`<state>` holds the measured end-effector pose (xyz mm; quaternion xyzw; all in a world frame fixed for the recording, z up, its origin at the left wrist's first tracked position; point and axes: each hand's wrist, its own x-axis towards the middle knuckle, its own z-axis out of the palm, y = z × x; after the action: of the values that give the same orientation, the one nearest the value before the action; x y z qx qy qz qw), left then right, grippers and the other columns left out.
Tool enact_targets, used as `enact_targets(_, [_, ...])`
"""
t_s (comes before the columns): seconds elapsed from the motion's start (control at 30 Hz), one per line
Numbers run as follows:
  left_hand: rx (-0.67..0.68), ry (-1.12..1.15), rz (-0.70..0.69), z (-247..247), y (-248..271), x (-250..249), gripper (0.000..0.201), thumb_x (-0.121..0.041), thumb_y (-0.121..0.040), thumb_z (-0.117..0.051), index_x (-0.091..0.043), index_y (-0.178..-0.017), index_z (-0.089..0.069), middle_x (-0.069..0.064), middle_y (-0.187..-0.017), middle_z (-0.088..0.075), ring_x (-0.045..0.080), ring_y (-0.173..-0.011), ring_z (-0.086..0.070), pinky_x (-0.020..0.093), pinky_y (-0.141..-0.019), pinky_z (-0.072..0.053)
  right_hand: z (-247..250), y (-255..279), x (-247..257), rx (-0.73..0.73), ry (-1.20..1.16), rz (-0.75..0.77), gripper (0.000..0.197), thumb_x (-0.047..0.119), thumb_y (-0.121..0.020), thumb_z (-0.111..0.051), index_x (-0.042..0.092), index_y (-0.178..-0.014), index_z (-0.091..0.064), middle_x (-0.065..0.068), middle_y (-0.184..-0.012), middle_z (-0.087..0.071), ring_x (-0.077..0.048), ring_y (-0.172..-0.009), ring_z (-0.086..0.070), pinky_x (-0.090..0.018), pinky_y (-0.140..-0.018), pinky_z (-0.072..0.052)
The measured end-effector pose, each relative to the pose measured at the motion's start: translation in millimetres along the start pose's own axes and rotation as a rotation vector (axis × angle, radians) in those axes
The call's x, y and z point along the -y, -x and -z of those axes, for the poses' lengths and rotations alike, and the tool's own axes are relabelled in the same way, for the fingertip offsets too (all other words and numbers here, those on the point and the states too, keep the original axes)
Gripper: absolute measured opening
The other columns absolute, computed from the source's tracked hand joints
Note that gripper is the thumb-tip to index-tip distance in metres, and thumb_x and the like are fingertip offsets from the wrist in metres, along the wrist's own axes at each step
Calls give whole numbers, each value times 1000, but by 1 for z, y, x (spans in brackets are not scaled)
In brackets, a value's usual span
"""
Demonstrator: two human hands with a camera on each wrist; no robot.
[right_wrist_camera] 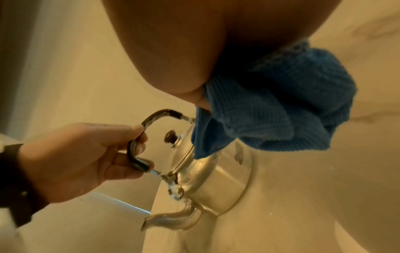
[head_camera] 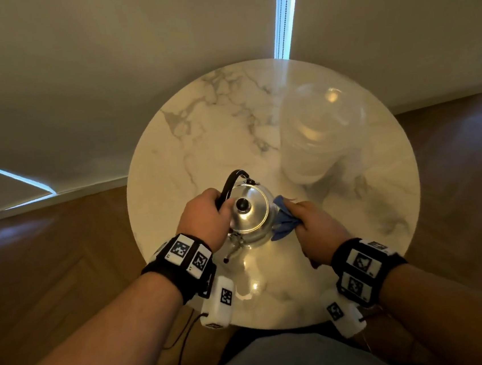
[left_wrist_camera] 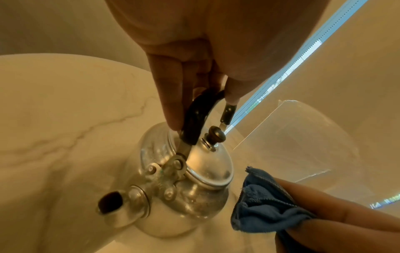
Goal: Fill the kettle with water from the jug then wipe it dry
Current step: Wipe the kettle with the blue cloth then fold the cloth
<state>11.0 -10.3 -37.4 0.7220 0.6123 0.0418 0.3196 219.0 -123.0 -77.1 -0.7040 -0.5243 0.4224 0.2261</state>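
Note:
A small shiny metal kettle (head_camera: 249, 220) (left_wrist_camera: 194, 193) (right_wrist_camera: 216, 178) stands on the round marble table (head_camera: 199, 133), lid on, spout pointing toward me. My left hand (head_camera: 207, 215) (left_wrist_camera: 186, 82) (right_wrist_camera: 82, 154) grips its black handle (head_camera: 231, 183) (left_wrist_camera: 194, 119) (right_wrist_camera: 138, 162). My right hand (head_camera: 312, 225) (left_wrist_camera: 324, 215) holds a bunched blue cloth (head_camera: 284, 222) (left_wrist_camera: 264, 205) (right_wrist_camera: 270, 109) pressed against the kettle's right side. A clear plastic jug (head_camera: 318, 132) (left_wrist_camera: 303, 140) stands behind and to the right.
The table edge (head_camera: 278, 325) is close to my lap. Wooden floor (head_camera: 49, 262) surrounds the table, and pale blinds (head_camera: 102, 63) hang behind it. Bare marble lies at the back left of the table.

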Motion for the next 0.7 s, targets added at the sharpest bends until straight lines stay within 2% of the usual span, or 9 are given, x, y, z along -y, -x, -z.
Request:
enact_targets(0.03, [-3, 27, 20, -3, 4, -1, 25, -41, -103, -59, -17, -101, -65, 2, -86, -71, 25, -79, -71, 43, -78, -60, 9, 1, -3, 19, -83, -3, 48, 4, -101, -35, 20, -142, -53, -12, -115, -70, 1, -71, -70, -5, -62, -45])
enact_targets(0.1, [-13, 77, 67, -9, 12, -4, 27, -44, -101, -60, -18, -97, -64, 1, -82, -71, 24, -74, -72, 46, -76, -62, 21, 1, -13, 34, -200, -34, 51, 4, -103, -35, 29, -145, -49, -10, -106, -72, -3, -47, -65, -12, -47, -48])
enact_targets(0.17, [-35, 85, 108, -13, 19, -7, 28, -46, -100, -60, -19, -97, -63, 0, -81, -70, 24, -74, -72, 43, -74, -61, 26, 1, -19, 25, -251, -69, 56, 10, -103, -37, 48, -144, -45, 6, -82, -70, -22, -45, -64, -27, -45, -51])
enact_targets(0.27, [-75, 61, 109, -14, 29, -14, 28, -38, -101, -63, -20, -122, -57, -2, -97, -70, 25, -87, -70, 34, -75, -53, 18, -5, -23, 35, -159, 8, 50, 15, -102, -39, 51, -136, -49, 8, -65, -66, -17, -51, -66, -29, -57, -57])
enact_targets(0.33, [-72, 4, 15, -16, 33, -17, 56, -30, -96, -69, -27, -145, -43, 1, -123, -66, 26, -101, -69, 38, -82, -55, 6, -7, -21, 66, -93, 52, 50, 17, -101, -41, 42, -143, -49, 3, -88, -71, -14, -64, -68, -33, -71, -61])
enact_targets(0.4, [-7, -148, -93, -19, 35, -17, 83, -27, -88, -77, -33, -156, -31, 2, -145, -49, 28, -111, -65, 46, -87, -59, -6, -1, -23, 90, 3, 111, 57, 12, -102, -44, 35, -154, -40, 5, -136, -60, -8, -81, -60, -7, -77, -49])
enact_targets(0.47, [62, -287, -116, -23, 38, -16, 89, -27, -83, -80, -34, -156, -31, 4, -148, -39, 31, -110, -65, 46, -84, -60, -16, 5, -24, 146, 81, 122, 67, 6, -101, -46, 31, -161, -28, 7, -161, -35, -9, -87, -55, 2, -68, -37])
enact_targets(0.6, [70, -368, -69, -29, 41, -17, 66, -24, -85, -77, -29, -142, -45, 3, -141, -38, 32, -101, -65, 44, -78, -60, -16, -16, -25, 108, 261, 95, 72, 9, -99, -47, 34, -162, -21, -1, -168, -24, -30, -116, -61, -23, -82, -44])
enact_targets(0.7, [58, -382, -64, -32, 40, -17, 60, -25, -87, -75, -26, -139, -45, 4, -140, -38, 33, -100, -64, 47, -75, -60, -12, -60, -19, 17, 311, 173, 57, 24, -103, -48, 36, -157, -35, -3, -162, -40, -31, -135, -50, -36, -110, -41])
